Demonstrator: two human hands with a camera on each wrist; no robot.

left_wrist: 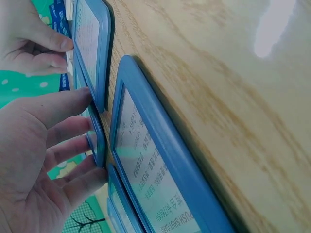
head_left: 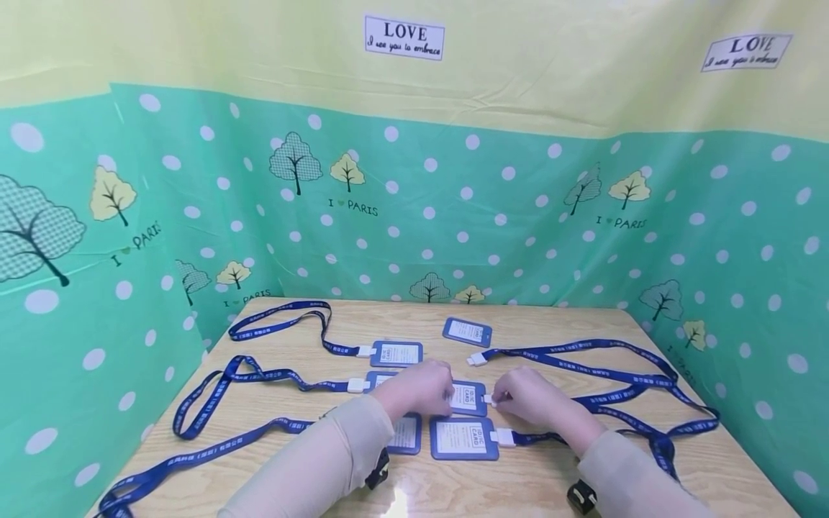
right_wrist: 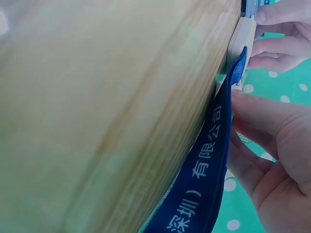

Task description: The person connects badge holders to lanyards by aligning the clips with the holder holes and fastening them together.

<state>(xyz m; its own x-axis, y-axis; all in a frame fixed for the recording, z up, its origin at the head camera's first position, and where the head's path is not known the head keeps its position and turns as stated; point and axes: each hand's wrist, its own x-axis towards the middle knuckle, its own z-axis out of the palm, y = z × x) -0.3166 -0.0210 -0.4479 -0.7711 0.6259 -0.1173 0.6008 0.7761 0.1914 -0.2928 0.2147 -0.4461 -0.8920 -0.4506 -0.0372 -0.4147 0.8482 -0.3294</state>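
Five blue-framed ID card holders lie in two columns near the table's middle, with another at the back. My left hand [head_left: 422, 388] holds the middle right-hand card holder [head_left: 470, 399] by its left part, thumb and fingers at its edges. At that holder's right end, my right hand [head_left: 532, 397] pinches the small white clip [head_left: 489, 399] of a blue lanyard [head_left: 609, 397]. Just nearer lies another card holder [head_left: 464, 438] with a white clip [head_left: 503, 437] on its right end. In the right wrist view, a printed blue strap [right_wrist: 209, 160] runs past my right fingers.
Left-column holders [head_left: 397, 353] have blue lanyards [head_left: 278, 331] stretching left. The back holder [head_left: 468, 331] has no strap on it; a loose white clip [head_left: 478, 358] lies nearby. Lanyards overlap on the right. A patterned green cloth [head_left: 421, 216] hangs round the wooden table [head_left: 550, 482].
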